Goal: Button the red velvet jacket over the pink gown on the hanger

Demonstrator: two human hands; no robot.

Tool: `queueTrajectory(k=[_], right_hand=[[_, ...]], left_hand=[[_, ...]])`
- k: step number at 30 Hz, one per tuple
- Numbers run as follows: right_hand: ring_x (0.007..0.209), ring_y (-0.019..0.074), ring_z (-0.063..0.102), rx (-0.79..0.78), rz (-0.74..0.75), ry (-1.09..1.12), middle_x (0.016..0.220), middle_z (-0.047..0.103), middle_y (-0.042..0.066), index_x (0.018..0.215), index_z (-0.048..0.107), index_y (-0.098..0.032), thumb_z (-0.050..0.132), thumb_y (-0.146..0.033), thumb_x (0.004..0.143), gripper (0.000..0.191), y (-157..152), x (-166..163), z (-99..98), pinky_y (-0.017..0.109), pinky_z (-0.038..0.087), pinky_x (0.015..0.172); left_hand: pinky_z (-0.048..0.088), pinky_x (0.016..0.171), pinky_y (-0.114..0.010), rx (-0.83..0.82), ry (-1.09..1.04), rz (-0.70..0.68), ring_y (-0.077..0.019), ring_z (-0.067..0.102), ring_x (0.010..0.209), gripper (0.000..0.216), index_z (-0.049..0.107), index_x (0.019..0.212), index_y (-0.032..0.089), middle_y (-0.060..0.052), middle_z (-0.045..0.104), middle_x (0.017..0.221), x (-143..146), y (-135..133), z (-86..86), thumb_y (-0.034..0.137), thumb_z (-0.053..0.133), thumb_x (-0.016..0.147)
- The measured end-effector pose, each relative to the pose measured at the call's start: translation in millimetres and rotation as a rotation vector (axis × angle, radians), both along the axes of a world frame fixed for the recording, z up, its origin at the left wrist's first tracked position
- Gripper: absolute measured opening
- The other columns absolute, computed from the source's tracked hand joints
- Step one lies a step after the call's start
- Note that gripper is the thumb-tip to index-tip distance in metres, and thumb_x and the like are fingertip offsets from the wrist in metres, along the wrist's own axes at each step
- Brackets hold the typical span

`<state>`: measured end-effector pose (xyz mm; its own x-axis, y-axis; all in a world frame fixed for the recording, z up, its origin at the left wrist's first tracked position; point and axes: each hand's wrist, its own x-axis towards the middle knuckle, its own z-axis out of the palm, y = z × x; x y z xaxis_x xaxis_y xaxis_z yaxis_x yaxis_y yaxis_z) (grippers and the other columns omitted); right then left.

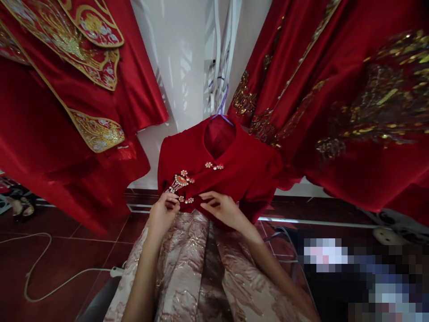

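Observation:
A short red velvet jacket (pixel 248 172) hangs on a purple hanger (pixel 221 107) over a pink and gold brocade skirt (pixel 187 268). Pearl clasps (pixel 214 166) close its front, and a jewelled brooch (pixel 179 182) sits lower left. My left hand (pixel 162 213) pinches the lowest pearl clasp (pixel 186 200) at the jacket's hem. My right hand (pixel 223 209) has its fingers closed on the jacket's front flap beside that clasp. Both hands meet at the hem.
Red robes with gold embroidery hang at left (pixel 67 112) and right (pixel 351 98). A white wall (pixel 181 67) stands behind. A white cable (pixel 36 273) loops over the dark red tiled floor. Shoes (pixel 20 203) lie at far left.

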<state>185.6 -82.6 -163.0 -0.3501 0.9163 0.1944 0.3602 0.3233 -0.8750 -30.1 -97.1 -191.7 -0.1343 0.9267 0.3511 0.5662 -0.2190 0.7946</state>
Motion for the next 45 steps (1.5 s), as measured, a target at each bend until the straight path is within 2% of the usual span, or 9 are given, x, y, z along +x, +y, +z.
queueTrajectory(k=[3,6,11,16,21,26,34,39,45], right_hand=[[0.085,0.0156,0.066,0.048,-0.057,0.013,0.097,0.069,0.004,0.103,0.064,-0.022,0.058,-0.033,0.082,0.024,-6.2,9.3,17.3,0.025,0.055,0.068],[0.083,0.0148,0.065,0.056,-0.058,0.023,0.092,0.07,0.004,0.099,0.065,-0.022,0.056,-0.034,0.084,0.021,-9.7,5.1,22.1,0.023,0.053,0.065],[0.085,0.0141,0.065,0.025,-0.009,0.029,0.091,0.069,0.004,0.103,0.063,-0.02,0.058,-0.03,0.082,0.024,-3.1,-8.9,-1.8,0.025,0.053,0.072],[0.097,0.0165,0.064,-0.074,-0.014,0.099,0.106,0.067,0.009,0.11,0.059,-0.016,0.061,-0.03,0.08,0.033,5.3,-18.4,-28.2,0.029,0.054,0.08],[0.099,0.0169,0.065,-0.106,0.026,0.15,0.108,0.067,0.009,0.11,0.06,-0.016,0.059,-0.03,0.081,0.032,5.3,-22.4,-31.9,0.033,0.053,0.087],[0.099,0.0176,0.065,-0.114,0.031,0.161,0.108,0.068,0.009,0.11,0.061,-0.016,0.06,-0.031,0.081,0.032,3.4,-23.5,-30.3,0.034,0.053,0.087],[0.095,0.0172,0.065,-0.125,0.037,0.162,0.108,0.067,0.009,0.108,0.061,-0.016,0.06,-0.027,0.08,0.031,2.1,-24.5,-27.9,0.032,0.053,0.084],[0.085,0.0137,0.064,-0.066,0.039,0.063,0.101,0.068,0.005,0.104,0.06,-0.019,0.057,-0.013,0.074,0.031,1.8,-22.7,-27.7,0.028,0.051,0.077],[0.074,0.0136,0.059,0.014,-0.032,-0.003,0.084,0.062,0.001,0.092,0.051,-0.018,0.065,-0.018,0.064,0.031,-3.5,-24.8,-25.9,0.024,0.046,0.067]], left_hand=[[0.05,0.062,-0.022,0.039,0.049,-0.043,-0.0106,0.062,0.068,0.013,0.061,0.086,0.02,-0.001,0.066,0.087,0.2,-2.4,1.1,0.022,0.061,0.074],[0.05,0.065,-0.023,0.068,0.124,-0.069,-0.0113,0.061,0.071,0.013,0.062,0.088,0.021,-0.002,0.064,0.091,3.7,-2.3,-0.5,0.024,0.063,0.075],[0.049,0.063,-0.024,0.077,0.258,-0.014,-0.0117,0.059,0.067,0.015,0.064,0.09,0.024,-0.001,0.061,0.09,9.4,-1.7,-2.8,0.028,0.065,0.075],[0.049,0.068,-0.026,0.084,0.274,-0.02,-0.0122,0.06,0.068,0.01,0.062,0.086,0.022,-0.001,0.062,0.088,13.9,-2.3,-2.4,0.027,0.063,0.077],[0.05,0.071,-0.027,0.108,0.198,-0.03,-0.0139,0.063,0.073,0.012,0.06,0.083,0.02,-0.001,0.065,0.083,15.3,-0.8,-5.8,0.031,0.062,0.079],[0.053,0.071,-0.027,0.095,0.093,-0.059,-0.014,0.065,0.073,0.013,0.06,0.082,0.019,-0.002,0.066,0.081,16.7,0.4,-8.6,0.032,0.061,0.079],[0.053,0.071,-0.026,0.092,0.058,-0.069,-0.0133,0.064,0.072,0.013,0.061,0.079,0.019,-0.002,0.066,0.079,17.9,-0.4,-5.2,0.032,0.061,0.079],[0.054,0.068,-0.026,0.033,-0.026,-0.058,-0.0136,0.065,0.069,0.013,0.063,0.076,0.018,-0.002,0.068,0.077,19.3,-0.6,-3.8,0.031,0.065,0.074],[0.054,0.07,-0.026,-0.219,-0.258,-0.33,-0.0158,0.066,0.071,0.027,0.066,0.067,0.015,-0.004,0.07,0.071,30.9,-8.0,6.3,0.041,0.063,0.076]])
